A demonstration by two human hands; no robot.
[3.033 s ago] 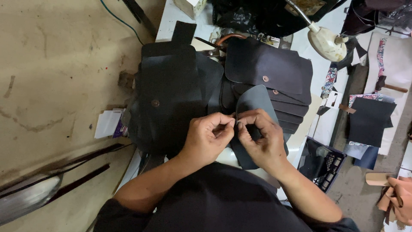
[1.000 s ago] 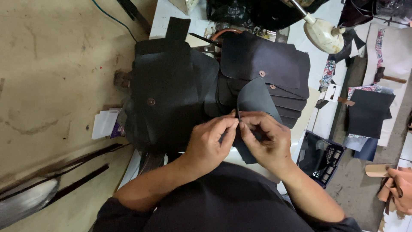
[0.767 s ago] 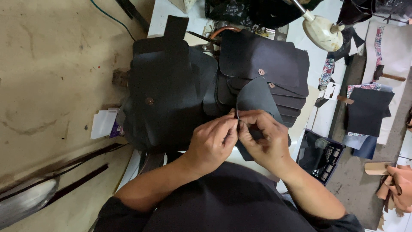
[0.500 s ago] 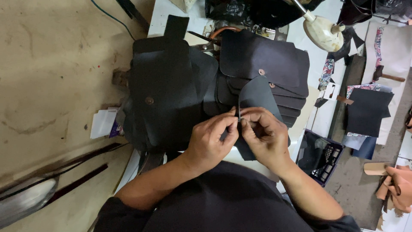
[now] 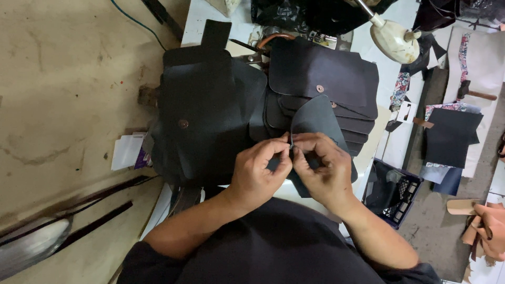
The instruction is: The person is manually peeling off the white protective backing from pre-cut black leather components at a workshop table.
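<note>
Fingers (image 5: 284, 149) of both hands are pressing together in a pinch on the edge of a dark curved leather piece (image 5: 315, 118), right in the middle of the view. Something tiny is sitting in the pinch, but it is too small to tell what it is.

Under everything, the white worktop (image 5: 197, 13) is carrying the big things. A large dark leather panel (image 5: 202, 118) with a round metal snap (image 5: 182, 124) is lying on the left. Just beside it, on the right, a stack of dark leather flaps (image 5: 323, 79) is lying, and the top flap is showing a snap (image 5: 319, 88) too. The curved leather piece is leaning up against this stack, near the person's body.

The left hand (image 5: 258, 171) and the right hand (image 5: 323, 168) are touching each other at the fingertips, with the curved piece between them.

A white lamp head (image 5: 394, 42) is hanging over the far right corner. Dark cut pieces (image 5: 450, 137) are lying farther right, well apart from the hands. A black crate (image 5: 392, 192) is sitting low on the right. Small white papers (image 5: 126, 151) are lying off the left side of the worktop.
</note>
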